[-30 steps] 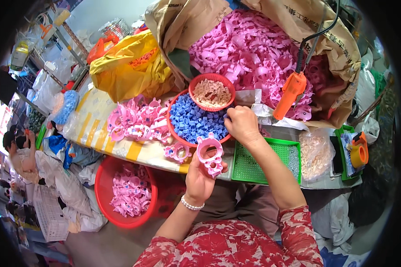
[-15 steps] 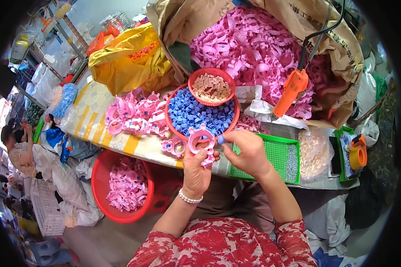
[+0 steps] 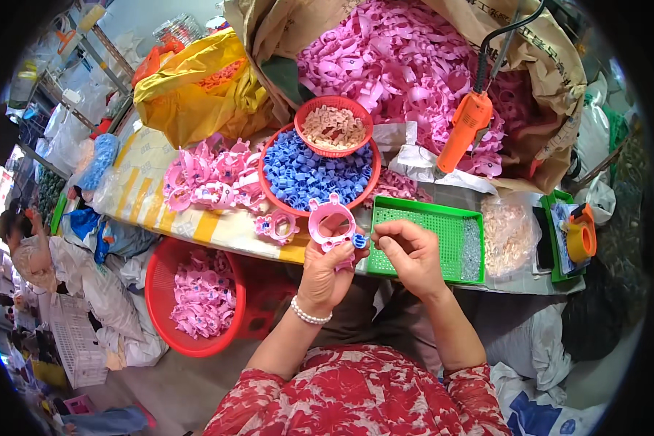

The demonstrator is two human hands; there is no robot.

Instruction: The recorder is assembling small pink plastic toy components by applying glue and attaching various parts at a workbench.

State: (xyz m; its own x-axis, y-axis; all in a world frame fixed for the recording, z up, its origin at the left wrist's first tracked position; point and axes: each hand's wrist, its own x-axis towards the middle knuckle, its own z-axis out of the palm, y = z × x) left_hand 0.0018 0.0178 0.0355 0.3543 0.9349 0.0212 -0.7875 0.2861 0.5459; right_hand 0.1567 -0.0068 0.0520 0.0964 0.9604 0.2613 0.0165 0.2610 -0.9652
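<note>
The red bowl (image 3: 269, 200) sits on the table (image 3: 218, 229) and is full of small blue plastic pieces (image 3: 309, 174). A smaller red basket (image 3: 334, 105) rests on its far rim and holds pale, beige bits (image 3: 333, 127). Behind the bowl, an open brown sack (image 3: 552, 65) is heaped with pink plastic parts (image 3: 385, 51), and an orange tool (image 3: 465, 131) with a black cord lies against that heap. Left of the bowl lies a loose pile of pink rings (image 3: 203, 178) on the table, and further left and back a yellow bag (image 3: 189, 91) slumps, with pink showing in its mouth. Right of the bowl and nearer the person is a green tray (image 3: 421, 218) with a mesh floor. Beyond the tray a clear bag (image 3: 507, 232) holds pale pieces. Below the bowl, on the floor, a red tub (image 3: 156, 291) holds more pink parts.

Just in front of the bowl, the left hand (image 3: 325, 272) is closed around a pink ring (image 3: 330, 221), gripping its lower part with the fingers curled and the thumb across. The ring is an open round loop with two small bumps like ears on its upper edge, standing upright above the hand. A blue piece (image 3: 359, 240) sits at the ring's lower right side, touching it. The right hand (image 3: 413, 254) is just beside it, fingers bent inward with the thumb and forefinger pinched together next to the blue piece; I cannot tell whether they actually grip it.
</note>
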